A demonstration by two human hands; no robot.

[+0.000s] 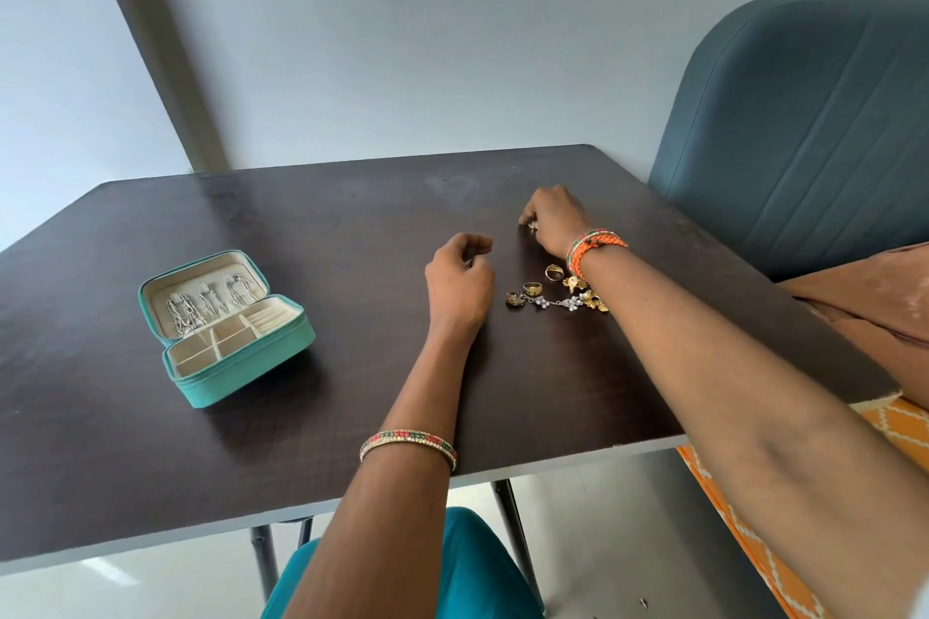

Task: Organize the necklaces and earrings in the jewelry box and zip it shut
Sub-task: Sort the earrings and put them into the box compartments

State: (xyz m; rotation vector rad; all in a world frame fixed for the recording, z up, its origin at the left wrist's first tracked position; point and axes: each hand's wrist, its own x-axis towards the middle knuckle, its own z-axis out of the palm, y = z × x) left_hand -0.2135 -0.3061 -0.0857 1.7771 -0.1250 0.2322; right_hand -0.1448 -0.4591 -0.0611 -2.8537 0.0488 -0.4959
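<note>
While the jewelry box (226,327) is lying open on the worktop (352,216), the right hand (553,219) is pinching a small earring (532,225) (gold-coloured) and the left hand (460,279) is resting loosely curled, holding nothing.

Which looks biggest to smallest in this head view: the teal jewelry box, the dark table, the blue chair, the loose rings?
1. dark table
2. blue chair
3. teal jewelry box
4. loose rings, tiny and alike in size.

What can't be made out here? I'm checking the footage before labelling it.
- Right hand: the small gold piece at its fingertips is mostly covered; type unclear.
- Left hand: curled, palm hidden; contents unknown.
- Jewelry box: chains in lid too small to count.
- Jewelry pile: partly behind right wrist.
</note>
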